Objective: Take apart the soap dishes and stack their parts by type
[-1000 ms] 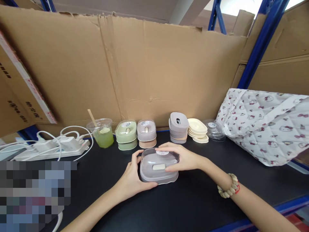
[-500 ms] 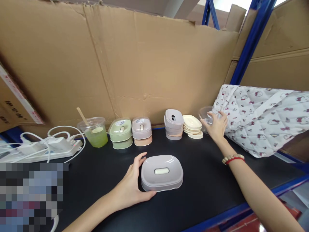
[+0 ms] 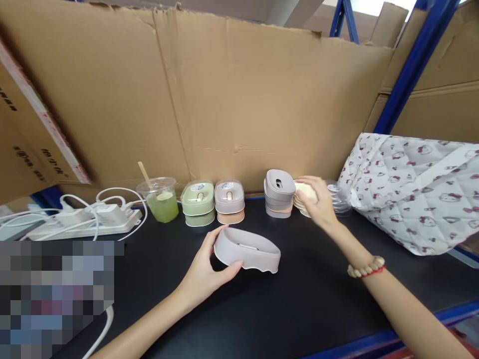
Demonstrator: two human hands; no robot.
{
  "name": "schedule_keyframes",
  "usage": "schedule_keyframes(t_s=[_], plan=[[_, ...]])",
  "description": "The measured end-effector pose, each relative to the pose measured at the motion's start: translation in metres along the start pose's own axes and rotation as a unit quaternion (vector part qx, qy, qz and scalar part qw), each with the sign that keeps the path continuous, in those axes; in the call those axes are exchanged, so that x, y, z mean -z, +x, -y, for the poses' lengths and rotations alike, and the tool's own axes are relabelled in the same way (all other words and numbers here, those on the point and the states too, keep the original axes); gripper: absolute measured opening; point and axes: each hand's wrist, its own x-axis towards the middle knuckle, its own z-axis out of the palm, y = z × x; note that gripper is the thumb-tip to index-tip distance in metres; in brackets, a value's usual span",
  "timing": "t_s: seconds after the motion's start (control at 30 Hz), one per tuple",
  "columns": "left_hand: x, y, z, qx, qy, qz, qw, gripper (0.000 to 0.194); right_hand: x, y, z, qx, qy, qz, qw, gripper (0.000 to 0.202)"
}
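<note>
At two o'clock from the tilted grey cover clasped at one end by the left hand, the right hand reached over cream lids, grip unclear, where a sideways nudge could have toppled them.

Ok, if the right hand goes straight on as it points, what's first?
The stack of thin, rounded cream pieces; the right hand is at it, touching or just above, depth unclear. Beyond, likely the rounded grey stack with a peach layer.
</note>
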Motion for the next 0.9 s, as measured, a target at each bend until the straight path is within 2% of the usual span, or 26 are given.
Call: schedule_keyframes(t_s=[0.03,0.07,0.1,0.17,0.2,0.3,0.43,0.5,0.57,0.67,0.73,0.77,0.83,0.9], plan=[[0.0,0.001,0.0,0.005,-0.021,-0.004,1.0,0.074,-0.003,-0.003,0.018,0.037,0.071,0.079,0.994,0.032],[0.0,0.002,-0.001,0.009,-0.043,-0.006,0.999,0.076,-0.007,-0.008,0.035,0.057,0.134,0.182,0.972,0.039],[0.0,0.003,-0.001,0.011,-0.064,-0.004,0.998,0.078,-0.01,-0.013,0.049,0.065,0.179,0.277,0.942,0.055],[-0.001,0.004,-0.002,0.012,-0.091,0.002,0.996,0.081,-0.014,-0.023,0.07,0.06,0.221,0.401,0.887,0.079],[-0.001,0.005,-0.002,0.01,-0.1,0.005,0.995,0.082,-0.016,-0.027,0.076,0.053,0.232,0.439,0.867,0.085],[0.001,0.005,-0.006,0.009,-0.121,0.008,0.993,0.086,-0.021,-0.033,0.08,0.014,0.256,0.481,0.839,0.077],[0.005,0.004,-0.011,0.025,-0.135,-0.001,0.991,0.092,-0.024,-0.032,0.072,-0.043,0.319,0.466,0.824,0.066],[0.007,0.004,-0.013,0.03,-0.14,-0.009,0.99,0.093,-0.025,-0.032,0.069,-0.051,0.352,0.438,0.825,0.063],[0.008,0.005,-0.013,0.031,-0.137,-0.022,0.99,0.091,-0.023,-0.03,0.068,-0.032,0.352,0.376,0.857,0.058],[0.007,0.005,-0.013,0.035,-0.119,-0.041,0.992,0.08,-0.015,-0.021,0.062,0.024,0.247,0.193,0.949,0.047],[0.006,0.006,-0.012,0.042,-0.115,-0.042,0.992,0.071,-0.008,-0.013,0.051,0.049,0.124,0.048,0.99,0.045],[0.005,0.006,-0.012,0.046,-0.117,-0.039,0.991,0.068,-0.005,-0.009,0.043,0.052,0.061,-0.019,0.997,0.046],[0.003,0.006,-0.01,0.049,-0.123,-0.027,0.991,0.066,0.001,-0.002,0.022,0.028,-0.046,-0.123,0.991,0.052],[0.001,0.005,-0.008,0.043,-0.126,-0.01,0.991,0.067,0.003,0.003,-0.002,-0.033,-0.119,-0.186,0.975,0.059]])
